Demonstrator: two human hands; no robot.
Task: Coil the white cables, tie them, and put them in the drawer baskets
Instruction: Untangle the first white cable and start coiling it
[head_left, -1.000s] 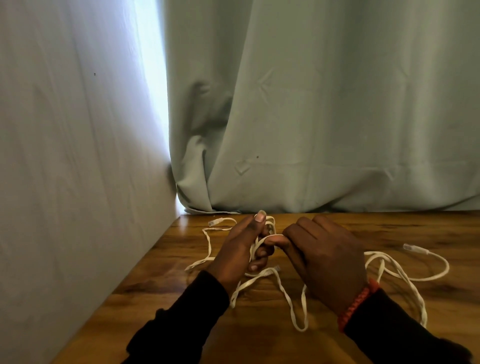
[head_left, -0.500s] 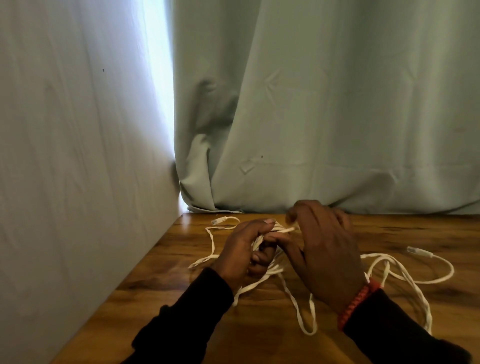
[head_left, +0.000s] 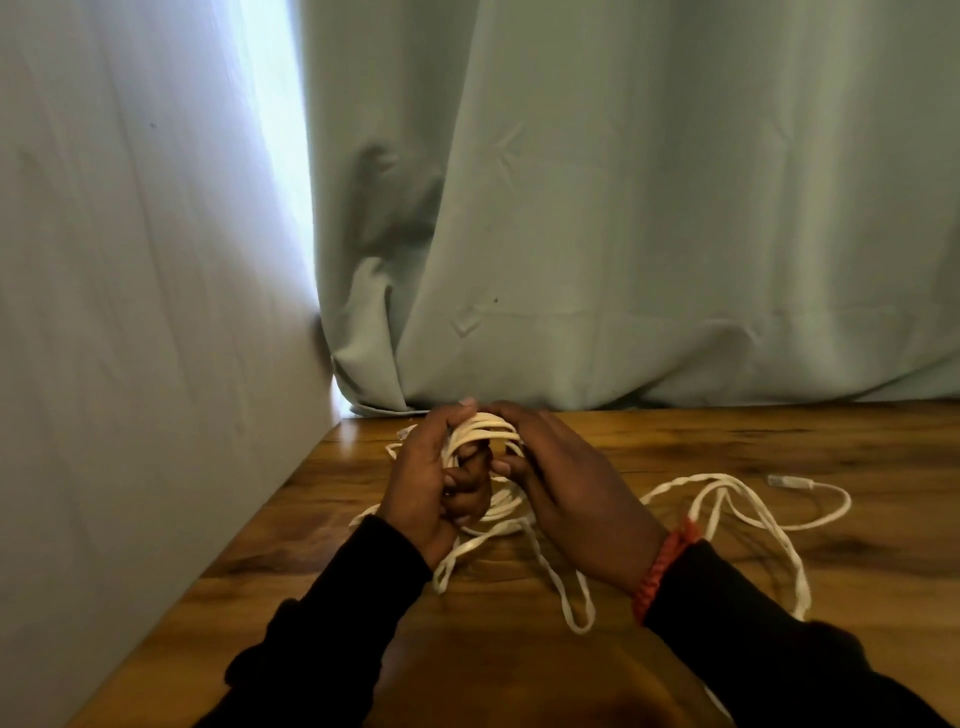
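A white cable lies on the wooden table (head_left: 675, 649). Part of it is wound into a small coil (head_left: 485, 434) held upright between both hands near the table's back edge. My left hand (head_left: 426, 483) grips the coil's left side with its fingers curled through the loops. My right hand (head_left: 566, 483) grips the coil's right side, thumb at the loops. Loose white cable (head_left: 727, 499) trails right across the table and ends in a clear plug (head_left: 784, 481). More slack hangs in loops in front of my wrists. No drawer or basket is in view.
A pale curtain (head_left: 623, 234) hangs down to the table's back edge. A pale wall (head_left: 130, 364) runs along the table's left side. A red bracelet (head_left: 660, 571) sits on my right wrist.
The loose strands between my hands have been gathered into a rounder, thicker coil. My right hand came down from above onto the coil's right side. Less slack lies to the left.
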